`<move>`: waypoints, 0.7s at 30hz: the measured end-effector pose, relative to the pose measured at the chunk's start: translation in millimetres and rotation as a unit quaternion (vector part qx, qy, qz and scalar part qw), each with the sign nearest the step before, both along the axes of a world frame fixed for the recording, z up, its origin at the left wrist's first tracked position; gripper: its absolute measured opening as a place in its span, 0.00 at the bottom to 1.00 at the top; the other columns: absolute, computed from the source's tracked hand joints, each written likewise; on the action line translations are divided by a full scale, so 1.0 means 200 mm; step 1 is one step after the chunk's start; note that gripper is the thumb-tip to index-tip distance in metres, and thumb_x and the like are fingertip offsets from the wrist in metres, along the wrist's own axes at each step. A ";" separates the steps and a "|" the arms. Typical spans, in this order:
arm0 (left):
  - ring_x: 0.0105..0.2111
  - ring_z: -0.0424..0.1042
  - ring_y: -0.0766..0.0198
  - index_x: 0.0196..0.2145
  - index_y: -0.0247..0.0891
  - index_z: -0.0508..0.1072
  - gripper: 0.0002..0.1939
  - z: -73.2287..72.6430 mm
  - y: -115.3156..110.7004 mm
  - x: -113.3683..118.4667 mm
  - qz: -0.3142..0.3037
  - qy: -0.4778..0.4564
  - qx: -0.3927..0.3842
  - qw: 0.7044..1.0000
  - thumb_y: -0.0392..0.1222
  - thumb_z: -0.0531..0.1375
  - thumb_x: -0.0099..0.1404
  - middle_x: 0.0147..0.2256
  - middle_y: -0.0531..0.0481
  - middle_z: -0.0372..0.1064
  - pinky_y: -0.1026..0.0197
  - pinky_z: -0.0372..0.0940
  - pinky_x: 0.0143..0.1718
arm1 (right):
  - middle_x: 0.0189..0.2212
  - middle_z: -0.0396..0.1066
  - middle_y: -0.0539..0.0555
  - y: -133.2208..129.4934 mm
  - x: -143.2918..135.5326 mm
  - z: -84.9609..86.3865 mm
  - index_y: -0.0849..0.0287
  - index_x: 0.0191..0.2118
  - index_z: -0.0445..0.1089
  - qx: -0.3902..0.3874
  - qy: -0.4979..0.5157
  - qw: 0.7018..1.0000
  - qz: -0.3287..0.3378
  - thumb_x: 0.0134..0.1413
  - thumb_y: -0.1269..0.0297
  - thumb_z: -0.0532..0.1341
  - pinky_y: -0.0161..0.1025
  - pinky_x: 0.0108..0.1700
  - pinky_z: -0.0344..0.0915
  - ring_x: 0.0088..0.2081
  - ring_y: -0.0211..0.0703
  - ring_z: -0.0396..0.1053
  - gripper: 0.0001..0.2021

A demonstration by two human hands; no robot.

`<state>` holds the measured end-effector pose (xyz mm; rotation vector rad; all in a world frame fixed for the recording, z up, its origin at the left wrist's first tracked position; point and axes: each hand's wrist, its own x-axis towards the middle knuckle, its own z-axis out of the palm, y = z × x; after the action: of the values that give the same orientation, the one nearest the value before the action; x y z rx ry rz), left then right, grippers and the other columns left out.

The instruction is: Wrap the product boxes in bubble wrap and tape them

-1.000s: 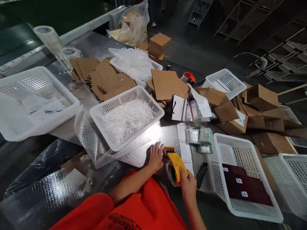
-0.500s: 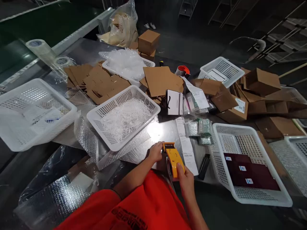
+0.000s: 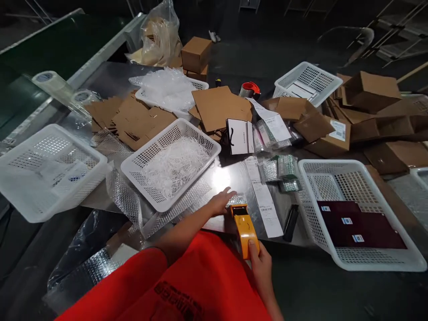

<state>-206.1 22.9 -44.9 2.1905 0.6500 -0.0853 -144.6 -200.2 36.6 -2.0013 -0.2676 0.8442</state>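
My right hand (image 3: pixel 261 263) is wrapped round a yellow tape dispenser (image 3: pixel 246 229) close to the table's front edge. Just left of the dispenser's head, my left hand (image 3: pixel 220 201) lies low over the metal tabletop with its fingers stretched out and apart. Its fingertips reach a small clear bubble-wrap piece (image 3: pixel 238 199), partly covered by the dispenser; I cannot tell whether anything is inside it. A strip of printed labels (image 3: pixel 264 200) runs along the right side of the dispenser. Beyond that lies a narrow black object (image 3: pixel 290 223).
A white basket of shredded paper (image 3: pixel 160 203) stands left, beside a bubble-wrap strip (image 3: pixel 123 196). Another white basket (image 3: pixel 377 265) holds dark red flat items (image 3: pixel 364 227). Behind are a white paper bag (image 3: pixel 240 137), bubble-wrapped packets (image 3: pixel 284 169), cardboard (image 3: pixel 220 107) and a red tape dispenser (image 3: pixel 250 88).
My left hand has gone from closed at the dispenser's head to fingers stretched out over the table. The dispenser has shifted slightly down, and the bubble-wrap piece now shows. The view has turned a little.
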 end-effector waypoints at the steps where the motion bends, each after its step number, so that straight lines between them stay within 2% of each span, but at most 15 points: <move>1: 0.61 0.64 0.44 0.68 0.46 0.57 0.49 0.01 0.03 0.01 -0.027 0.009 0.004 1.000 0.37 0.71 0.51 0.71 0.40 0.46 0.48 0.66 0.59 | 0.22 0.67 0.51 0.01 0.00 -0.02 0.61 0.28 0.73 0.007 0.002 1.000 -0.004 0.43 0.29 0.61 0.38 0.28 0.62 0.27 0.42 0.61 0.33; 3: 0.64 0.60 0.39 0.67 0.42 0.59 0.50 0.05 0.10 0.03 -0.042 0.030 0.036 0.998 0.37 0.73 0.48 0.70 0.36 0.48 0.43 0.61 0.62 | 0.23 0.68 0.51 0.04 0.00 -0.05 0.60 0.29 0.72 0.017 0.002 1.000 -0.009 0.45 0.30 0.61 0.38 0.29 0.61 0.27 0.42 0.62 0.32; 5: 0.66 0.56 0.34 0.65 0.39 0.61 0.52 0.07 0.15 0.04 -0.012 0.050 0.080 0.995 0.39 0.75 0.44 0.70 0.33 0.49 0.37 0.55 0.65 | 0.23 0.66 0.50 0.11 0.01 -0.07 0.60 0.28 0.71 0.024 -0.009 1.000 -0.005 0.45 0.29 0.60 0.37 0.29 0.60 0.27 0.41 0.61 0.32; 7: 0.68 0.51 0.34 0.67 0.37 0.57 0.57 0.08 0.16 0.03 0.024 0.043 0.107 0.993 0.39 0.76 0.42 0.70 0.31 0.47 0.36 0.49 0.67 | 0.21 0.64 0.49 0.20 0.04 -0.07 0.58 0.25 0.69 0.033 -0.029 0.999 0.004 0.44 0.28 0.59 0.37 0.28 0.58 0.26 0.40 0.59 0.32; 11: 0.70 0.48 0.39 0.70 0.34 0.45 0.63 0.01 0.11 -0.01 0.023 0.007 0.076 0.997 0.40 0.75 0.43 0.70 0.29 0.47 0.36 0.45 0.70 | 0.20 0.62 0.49 0.35 0.08 -0.08 0.57 0.23 0.66 0.051 -0.050 0.997 0.010 0.43 0.26 0.58 0.38 0.27 0.57 0.25 0.41 0.59 0.33; 13: 0.70 0.48 0.38 0.69 0.33 0.47 0.61 -0.05 0.08 -0.01 0.036 0.014 0.073 0.997 0.40 0.74 0.44 0.68 0.27 0.50 0.34 0.43 0.70 | 0.19 0.61 0.48 0.37 0.09 -0.10 0.56 0.22 0.65 0.052 -0.053 0.997 0.011 0.43 0.26 0.57 0.38 0.27 0.57 0.25 0.40 0.58 0.32; 15: 0.70 0.47 0.37 0.67 0.30 0.51 0.54 -0.09 0.06 0.00 0.050 0.007 0.099 0.994 0.37 0.71 0.47 0.67 0.26 0.52 0.33 0.41 0.70 | 0.19 0.61 0.48 0.35 0.08 -0.12 0.56 0.22 0.65 0.050 -0.055 0.997 0.008 0.44 0.26 0.56 0.38 0.27 0.57 0.25 0.41 0.58 0.32; 18: 0.69 0.51 0.40 0.65 0.30 0.54 0.46 -0.14 0.07 0.03 0.042 -0.043 0.121 0.991 0.31 0.66 0.50 0.66 0.28 0.55 0.37 0.48 0.69 | 0.20 0.64 0.49 0.33 0.06 -0.15 0.57 0.24 0.67 0.055 -0.054 0.997 0.005 0.46 0.27 0.56 0.39 0.28 0.59 0.25 0.42 0.60 0.32; 21: 0.60 0.66 0.45 0.60 0.34 0.61 0.35 -0.14 0.09 0.04 0.048 -0.071 0.093 0.992 0.34 0.65 0.55 0.58 0.34 0.66 0.43 0.62 0.62 | 0.19 0.64 0.49 0.34 0.05 -0.15 0.56 0.24 0.66 0.057 -0.052 0.997 0.006 0.47 0.28 0.56 0.38 0.27 0.60 0.25 0.42 0.60 0.31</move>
<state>-198.2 41.0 -73.2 2.3140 0.7047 0.1884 -134.3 -131.6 6.6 -1.9413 -0.3795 0.7167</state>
